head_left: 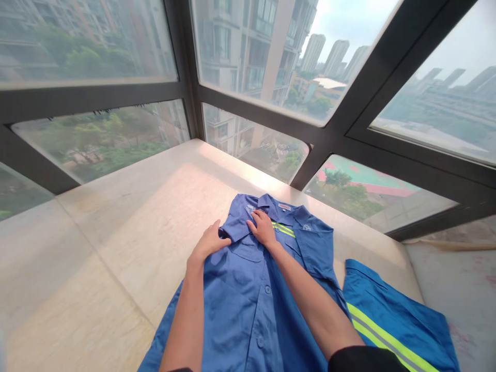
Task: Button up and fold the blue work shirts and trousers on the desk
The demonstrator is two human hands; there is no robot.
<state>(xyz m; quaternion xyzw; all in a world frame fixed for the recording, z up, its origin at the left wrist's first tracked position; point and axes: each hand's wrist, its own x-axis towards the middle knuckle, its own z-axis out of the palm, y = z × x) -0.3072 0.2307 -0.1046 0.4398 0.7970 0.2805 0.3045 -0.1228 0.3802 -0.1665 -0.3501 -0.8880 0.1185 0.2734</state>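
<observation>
A blue short-sleeved work shirt (236,279) lies front side up on the pale stone sill, its collar toward the window. Buttons run down its front, and a yellow-green reflective stripe shows across the chest. My left hand (209,243) rests at the shirt's left edge by the sleeve, thumb and fingers apart. On the upper chest near the collar, my right hand (263,227) lies on the fabric with its fingers spread. The sleeve on the right is folded inward over the shirt front. My right forearm covers part of the chest and front.
To the right lies a folded blue garment (391,305) with a yellow-green and grey reflective band. The stone sill (116,248) extends left of the shirt. Dark window frames (248,111) bound the sill at the back, and a pale patterned surface (461,289) stands at the right.
</observation>
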